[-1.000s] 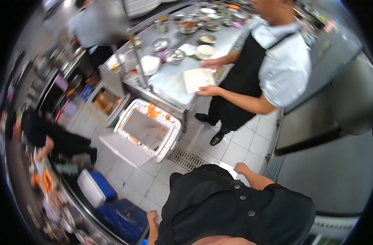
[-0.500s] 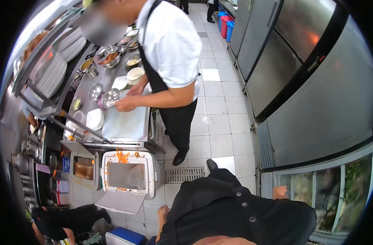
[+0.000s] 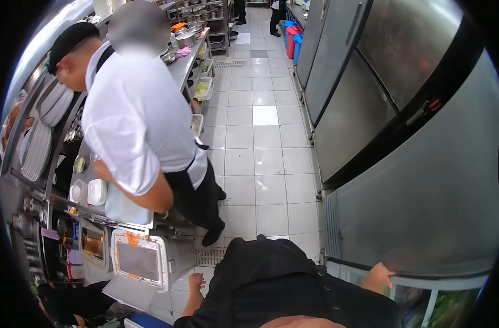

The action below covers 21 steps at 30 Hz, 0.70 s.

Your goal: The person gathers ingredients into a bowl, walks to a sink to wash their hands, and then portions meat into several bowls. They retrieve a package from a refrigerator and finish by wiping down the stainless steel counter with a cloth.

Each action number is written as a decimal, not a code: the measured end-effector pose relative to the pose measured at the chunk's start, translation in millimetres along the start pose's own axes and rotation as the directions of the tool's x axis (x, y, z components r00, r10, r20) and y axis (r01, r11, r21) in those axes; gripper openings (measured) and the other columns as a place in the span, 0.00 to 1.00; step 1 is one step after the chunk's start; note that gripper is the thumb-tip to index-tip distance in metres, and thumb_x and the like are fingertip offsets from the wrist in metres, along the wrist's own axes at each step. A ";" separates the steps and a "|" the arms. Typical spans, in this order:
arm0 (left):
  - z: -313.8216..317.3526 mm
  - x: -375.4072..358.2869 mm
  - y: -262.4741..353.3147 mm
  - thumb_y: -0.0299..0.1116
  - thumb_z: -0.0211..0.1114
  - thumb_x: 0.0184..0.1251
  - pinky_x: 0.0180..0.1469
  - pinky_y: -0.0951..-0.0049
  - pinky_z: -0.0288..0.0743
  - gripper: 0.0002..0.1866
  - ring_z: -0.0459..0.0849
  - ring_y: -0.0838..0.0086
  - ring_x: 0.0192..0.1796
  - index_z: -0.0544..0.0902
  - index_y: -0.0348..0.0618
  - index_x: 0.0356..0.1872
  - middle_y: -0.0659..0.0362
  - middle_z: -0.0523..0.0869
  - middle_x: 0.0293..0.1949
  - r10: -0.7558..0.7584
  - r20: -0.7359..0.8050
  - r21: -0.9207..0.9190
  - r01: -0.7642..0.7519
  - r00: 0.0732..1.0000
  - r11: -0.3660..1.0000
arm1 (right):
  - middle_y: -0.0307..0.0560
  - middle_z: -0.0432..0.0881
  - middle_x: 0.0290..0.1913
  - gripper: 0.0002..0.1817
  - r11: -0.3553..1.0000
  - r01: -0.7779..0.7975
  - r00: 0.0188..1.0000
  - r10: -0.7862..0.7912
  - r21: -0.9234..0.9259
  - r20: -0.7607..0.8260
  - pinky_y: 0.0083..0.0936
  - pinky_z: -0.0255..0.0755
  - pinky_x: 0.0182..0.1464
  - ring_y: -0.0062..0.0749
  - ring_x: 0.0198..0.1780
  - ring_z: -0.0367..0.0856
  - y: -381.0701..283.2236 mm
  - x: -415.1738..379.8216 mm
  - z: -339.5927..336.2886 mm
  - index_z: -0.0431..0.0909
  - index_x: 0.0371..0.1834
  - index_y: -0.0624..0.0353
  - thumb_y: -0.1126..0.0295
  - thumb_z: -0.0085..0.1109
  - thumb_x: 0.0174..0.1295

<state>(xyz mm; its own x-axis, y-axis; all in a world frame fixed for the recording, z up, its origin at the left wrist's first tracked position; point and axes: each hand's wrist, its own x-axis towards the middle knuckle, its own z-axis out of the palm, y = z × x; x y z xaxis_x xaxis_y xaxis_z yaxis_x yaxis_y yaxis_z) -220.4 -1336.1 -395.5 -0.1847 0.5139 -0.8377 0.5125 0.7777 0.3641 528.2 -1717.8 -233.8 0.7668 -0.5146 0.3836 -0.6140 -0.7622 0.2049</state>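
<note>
My left hand hangs low at my side, to the right of a white bin. Its fingers are loosely bent and a little apart, with nothing visible in them. On the other side, my right hand reaches out to the upper frame of a glass-fronted fridge, just below a large grey metal panel. The fingers of that hand are stretched towards the frame and seem to touch it. Greens show dimly behind the glass.
A co-worker in a white shirt stands at the steel counter on the left, with a white cutting board. The bin's lid has orange scraps. Tall steel fridges line the right side of the tiled aisle. A floor drain lies ahead.
My view has shifted forward and right along the aisle. My right hand has come up to the fridge frame. The co-worker now leans over the counter, hands mostly hidden.
</note>
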 end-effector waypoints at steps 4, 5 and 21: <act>41.7 14.0 32.8 0.39 0.62 0.73 0.31 0.59 0.82 0.14 0.88 0.64 0.32 0.82 0.45 0.52 0.55 0.86 0.39 0.075 0.118 0.233 -0.101 0.990 0.967 | 0.67 0.70 0.65 0.27 0.966 0.241 0.905 -0.191 0.088 -0.380 0.78 0.56 0.68 0.78 0.62 0.71 10.8 -12.8 45.2 0.75 0.60 0.65 0.59 0.63 0.62; 53.0 14.4 41.9 0.40 0.62 0.73 0.31 0.59 0.82 0.13 0.88 0.64 0.32 0.83 0.44 0.50 0.55 0.86 0.39 0.082 0.132 0.282 -0.117 0.988 0.952 | 0.79 0.51 0.72 0.35 0.900 -0.029 0.970 0.131 0.434 -0.206 0.57 0.72 0.64 0.73 0.64 0.72 8.3 -14.5 49.9 0.68 0.62 0.72 0.58 0.68 0.58; 169.2 175.1 309.1 0.44 0.64 0.66 0.45 0.57 0.84 0.18 0.92 0.55 0.42 0.90 0.38 0.38 0.46 0.91 0.37 0.461 0.270 0.807 -0.460 0.845 0.370 | 0.66 0.67 0.53 0.24 0.851 0.125 0.978 -0.193 0.510 0.083 0.49 0.73 0.48 0.59 0.48 0.78 -324.7 -92.1 -50.8 0.74 0.55 0.67 0.59 0.64 0.63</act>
<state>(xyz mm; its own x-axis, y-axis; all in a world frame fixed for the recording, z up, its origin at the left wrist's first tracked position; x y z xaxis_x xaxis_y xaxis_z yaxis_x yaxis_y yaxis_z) 47.6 -1067.0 -498.5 0.3065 0.6949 -0.6506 0.9516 -0.2408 0.1911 647.4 -1402.9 -290.0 0.8838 -0.3883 0.2612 -0.3311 -0.9133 -0.2373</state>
